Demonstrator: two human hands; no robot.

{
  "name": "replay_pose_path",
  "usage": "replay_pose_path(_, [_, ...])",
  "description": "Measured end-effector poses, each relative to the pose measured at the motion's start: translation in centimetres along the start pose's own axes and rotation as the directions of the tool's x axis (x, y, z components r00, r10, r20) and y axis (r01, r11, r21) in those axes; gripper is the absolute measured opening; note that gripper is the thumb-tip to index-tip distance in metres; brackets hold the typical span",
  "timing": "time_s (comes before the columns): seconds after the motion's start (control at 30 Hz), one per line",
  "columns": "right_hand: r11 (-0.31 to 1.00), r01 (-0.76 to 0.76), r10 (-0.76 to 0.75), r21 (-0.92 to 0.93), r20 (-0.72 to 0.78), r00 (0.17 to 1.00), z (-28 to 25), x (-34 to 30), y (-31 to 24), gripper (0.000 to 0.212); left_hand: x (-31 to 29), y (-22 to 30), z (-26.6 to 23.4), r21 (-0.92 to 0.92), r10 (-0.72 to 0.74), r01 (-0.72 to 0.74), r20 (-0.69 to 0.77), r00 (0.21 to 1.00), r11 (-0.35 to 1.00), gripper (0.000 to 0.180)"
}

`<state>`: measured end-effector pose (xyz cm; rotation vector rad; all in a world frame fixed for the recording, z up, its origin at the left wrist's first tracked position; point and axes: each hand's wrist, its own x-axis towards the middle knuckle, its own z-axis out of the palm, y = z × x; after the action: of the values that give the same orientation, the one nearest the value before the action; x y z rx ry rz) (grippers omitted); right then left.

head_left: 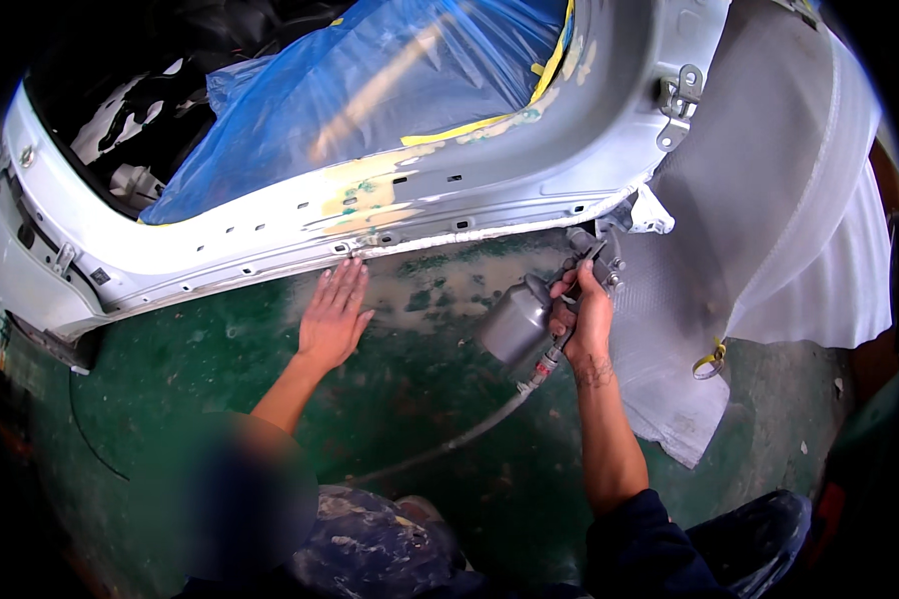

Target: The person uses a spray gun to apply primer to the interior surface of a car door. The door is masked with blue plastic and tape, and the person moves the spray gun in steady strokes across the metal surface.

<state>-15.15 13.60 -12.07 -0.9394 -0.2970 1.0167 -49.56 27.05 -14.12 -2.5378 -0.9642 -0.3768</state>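
A silver-white car body sill [509,207] curves across the upper half. Its middle carries a patch of cream filler [365,195] with green specks. My left hand [336,314] is stretched flat, palm down, with its fingertips at the sill's lower edge below that patch. Whether they touch the metal I cannot tell. Farther right, my right hand [591,324] is wrapped round the grip of a spray gun [514,321]. The gun's grey metal cup hangs tilted to the left, and its head is close under the sill. A hose [466,435] runs from its handle down to the left.
Blue plastic sheeting [340,110], edged with yellow tape [454,131], covers much of the door opening. A grey-silver sheet [769,190] drapes at the right down to the floor. A metal bracket [680,108] juts from the pillar. My knees are over the green floor [190,369].
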Motion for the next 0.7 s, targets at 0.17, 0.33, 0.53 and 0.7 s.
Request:
replay_pose_path(0.17, [0.999, 0.016, -0.016, -0.041, -0.012, 1.0, -0.3, 0.2, -1.3, 0.032, -0.1, 0.0, 0.2, 0.014, 0.007, -0.007, 0.015, 1.0, 1.0, 0.069])
replay_pose_path(0.33, [0.99, 0.048, -0.05, -0.131, -0.008, 0.999, -1.1, 0.5, -2.4, 0.031, -0.4, 0.1, 0.1, 0.0, 0.018, -0.018, 0.018, 1.0, 1.0, 0.068])
replay_pose_path(0.53, [0.986, 0.155, -0.161, -0.058, -0.131, 0.978, -0.1, 0.7, -4.9, 0.029, -1.2, -0.1, 0.2, -0.008, 0.009, -0.009, 0.03, 1.0, 1.0, 0.067])
replay_pose_path(0.7, [0.972, 0.217, -0.228, -0.093, -0.13, 0.965, -0.5, 1.0, -8.0, 0.03, -1.7, -0.3, 0.4, -0.015, 0.006, -0.006, 0.032, 0.999, 1.0, 0.068])
